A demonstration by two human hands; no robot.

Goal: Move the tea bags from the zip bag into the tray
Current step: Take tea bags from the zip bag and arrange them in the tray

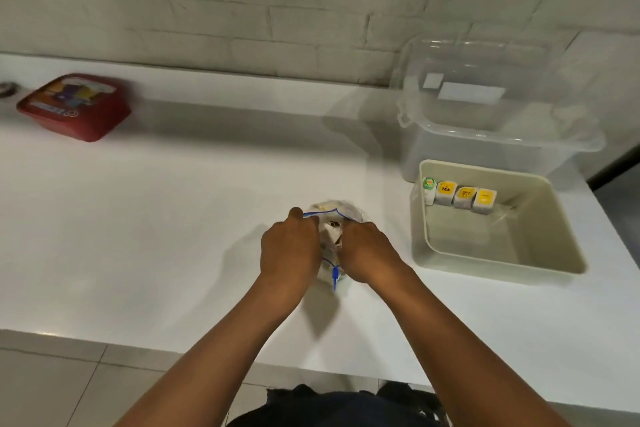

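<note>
Zip bag (334, 218) sitting on the white counter (173, 218), centre front, mouth facing up and being held apart. Left hand (290, 246) is pinching the left side of the blue zip rim, thumb raised over the edge. Right hand (369, 251) is gripping the right side, fingers curled down toward the mouth; cannot tell whether they are holding rim only or already reaching for a bag inside. Blue slider tab is hanging at the near end between the wrists.

Tea bags (332, 230) are showing dimly through the opening, pale paper, details blurred. Tray (540, 184), beige, is standing just to the right, with four tea bags in the tray (457, 194) lined along its far-left wall, rest of floor bare.

Handling judgement: film is thin, limp, likely slick; it will be collapsing unless one hand keeps the rim spread. Tea bags are light, soft, tearable; best taking them by the paper body or tag with a gentle pinch, not squeezing.
</note>
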